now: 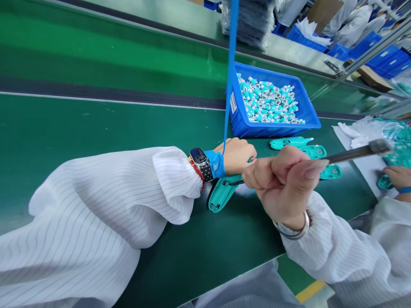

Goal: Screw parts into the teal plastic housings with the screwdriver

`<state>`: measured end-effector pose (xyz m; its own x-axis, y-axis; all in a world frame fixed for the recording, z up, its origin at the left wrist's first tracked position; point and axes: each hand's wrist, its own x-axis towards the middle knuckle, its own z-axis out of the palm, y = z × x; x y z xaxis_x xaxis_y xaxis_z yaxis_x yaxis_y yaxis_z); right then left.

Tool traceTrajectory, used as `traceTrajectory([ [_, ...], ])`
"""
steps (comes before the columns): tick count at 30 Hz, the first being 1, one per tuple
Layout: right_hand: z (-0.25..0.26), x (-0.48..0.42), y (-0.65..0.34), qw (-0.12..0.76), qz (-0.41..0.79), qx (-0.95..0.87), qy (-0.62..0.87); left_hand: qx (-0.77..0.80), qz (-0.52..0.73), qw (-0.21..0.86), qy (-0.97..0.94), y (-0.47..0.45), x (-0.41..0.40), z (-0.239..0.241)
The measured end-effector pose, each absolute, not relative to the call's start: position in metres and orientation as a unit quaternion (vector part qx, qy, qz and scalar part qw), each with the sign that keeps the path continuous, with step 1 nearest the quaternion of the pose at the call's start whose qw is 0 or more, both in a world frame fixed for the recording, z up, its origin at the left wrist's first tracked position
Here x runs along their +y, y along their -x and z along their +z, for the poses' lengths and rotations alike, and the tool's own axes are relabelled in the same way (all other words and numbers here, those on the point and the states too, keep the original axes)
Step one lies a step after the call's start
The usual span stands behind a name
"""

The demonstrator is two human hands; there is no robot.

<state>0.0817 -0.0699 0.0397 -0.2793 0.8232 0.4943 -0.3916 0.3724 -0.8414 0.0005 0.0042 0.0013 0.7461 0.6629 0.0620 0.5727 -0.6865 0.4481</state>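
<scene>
Head view: a smooth green worktop (80, 124) carries a rigid blue plastic bin (276, 129). On the near side, the right hand (284, 184) has its grip wrapped tight round a slim metal tool (349, 155); the left hand (239, 155) is curled, its hold hidden. Just below it sits a glossy, hollow teal shell (221, 197), round-ended, best braced firmly while the tool's thin tip is guided lightly. Smallest are the bin's teal-and-white parts (269, 102).

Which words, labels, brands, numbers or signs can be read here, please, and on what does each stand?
No text can be read with certainty.
Bin: white label, print too small to read.
Watch: any marks on its face are too small to read.
Background bins: any print is too blurred to read.
</scene>
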Motion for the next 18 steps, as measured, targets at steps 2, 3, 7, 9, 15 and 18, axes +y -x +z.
traceTrajectory([
  [2, 0.038, -0.070, -0.084, 0.573, 0.532, -0.598, 0.179, 0.341, 0.099, 0.204, -0.912, 0.000, 0.004, 0.004],
  [3, 0.038, -0.070, -0.085, 0.574, 0.532, -0.595, 0.181, 0.343, 0.094, 0.207, -0.911, 0.000, 0.003, 0.005],
  [7, 0.043, -0.075, -0.089, 0.574, 0.539, -0.584, 0.200, 0.347, 0.091, 0.217, -0.908, 0.001, 0.001, 0.009],
  [9, 0.048, -0.078, -0.090, 0.589, 0.534, -0.566, 0.216, 0.347, 0.106, 0.213, -0.907, 0.002, 0.000, 0.009],
  [15, 0.054, -0.083, -0.081, 0.602, 0.521, -0.556, 0.240, 0.347, 0.124, 0.202, -0.907, 0.002, 0.000, 0.006],
  [18, 0.051, -0.083, -0.078, 0.603, 0.524, -0.554, 0.236, 0.345, 0.098, 0.205, -0.911, 0.002, 0.001, 0.007],
])
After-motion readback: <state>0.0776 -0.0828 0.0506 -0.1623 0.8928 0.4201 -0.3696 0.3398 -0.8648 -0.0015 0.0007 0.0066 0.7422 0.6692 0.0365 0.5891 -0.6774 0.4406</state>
